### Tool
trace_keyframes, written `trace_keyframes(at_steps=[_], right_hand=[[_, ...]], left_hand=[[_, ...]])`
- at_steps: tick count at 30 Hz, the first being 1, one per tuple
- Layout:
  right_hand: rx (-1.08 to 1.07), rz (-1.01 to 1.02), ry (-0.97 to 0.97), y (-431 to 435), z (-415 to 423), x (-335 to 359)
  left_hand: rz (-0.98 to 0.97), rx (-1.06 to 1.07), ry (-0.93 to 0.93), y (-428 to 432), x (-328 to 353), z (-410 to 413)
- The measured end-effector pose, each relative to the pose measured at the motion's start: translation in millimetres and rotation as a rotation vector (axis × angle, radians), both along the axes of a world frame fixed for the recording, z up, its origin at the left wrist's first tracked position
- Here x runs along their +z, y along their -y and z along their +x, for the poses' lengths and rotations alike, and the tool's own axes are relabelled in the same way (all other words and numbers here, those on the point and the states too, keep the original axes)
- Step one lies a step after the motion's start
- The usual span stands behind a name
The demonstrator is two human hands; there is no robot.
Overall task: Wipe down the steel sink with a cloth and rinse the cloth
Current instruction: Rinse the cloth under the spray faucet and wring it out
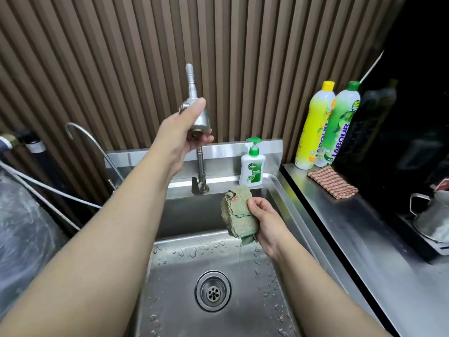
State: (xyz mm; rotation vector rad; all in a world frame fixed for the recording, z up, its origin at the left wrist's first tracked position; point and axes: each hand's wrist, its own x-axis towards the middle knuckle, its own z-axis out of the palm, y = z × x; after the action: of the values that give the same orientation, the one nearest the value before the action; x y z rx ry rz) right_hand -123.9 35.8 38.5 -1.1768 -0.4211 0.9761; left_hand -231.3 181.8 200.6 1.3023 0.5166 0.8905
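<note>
The steel sink (184, 215) fills the lower middle of the view, its basin floor beaded with water drops around the round drain (213, 291). Over the basin's right side my right hand (267, 222) grips a bunched green cloth (239, 214), and a thin trickle of water falls from its lower corner. My left hand (181, 135) reaches up and is wrapped around the steel faucet head (200, 117), high above the basin. The faucet's stem and lever (199, 176) stand on the back ledge. No water runs from the faucet.
A white and green hand soap pump bottle (252, 166) stands on the sink's back ledge. Two dish liquid bottles (313, 127) and a checked cloth (332, 182) sit on the steel counter (379, 251) at right, with a metal kettle (430, 220) further right. A thin curved tap (85, 139) and hoses are at left.
</note>
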Motion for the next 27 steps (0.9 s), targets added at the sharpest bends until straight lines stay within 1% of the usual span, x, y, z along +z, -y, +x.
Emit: trace_keyframes(at_steps=[7, 12, 16, 22, 25, 27], right_hand=[[0.019, 0.062, -0.025, -13.2, -7.2, 17.4], [0.041, 0.022, 0.007, -13.6, -15.6, 14.2], [0.059, 0.005, 0.023, -11.5, -21.5, 8.9], [0.079, 0.005, -0.002, -10.2, -26.8, -4.4], [0.093, 0.025, -0.029, -9.0, -29.0, -16.8], [0.111, 0.031, -0.03, -10.4, -30.9, -26.6]], left_hand=[[0.012, 0.001, -0.026, -21.0, 15.1, 10.1], [0.016, -0.057, -0.048, -17.4, 2.0, 0.4], [-0.046, -0.095, -0.02, -6.8, -7.6, -8.0], [-0.087, -0.17, -0.024, 13.8, -27.7, -30.3], [-0.121, -0.047, -0.01, 21.4, -65.4, -44.7], [-0.161, 0.058, -0.096, 23.0, -108.3, -54.0]])
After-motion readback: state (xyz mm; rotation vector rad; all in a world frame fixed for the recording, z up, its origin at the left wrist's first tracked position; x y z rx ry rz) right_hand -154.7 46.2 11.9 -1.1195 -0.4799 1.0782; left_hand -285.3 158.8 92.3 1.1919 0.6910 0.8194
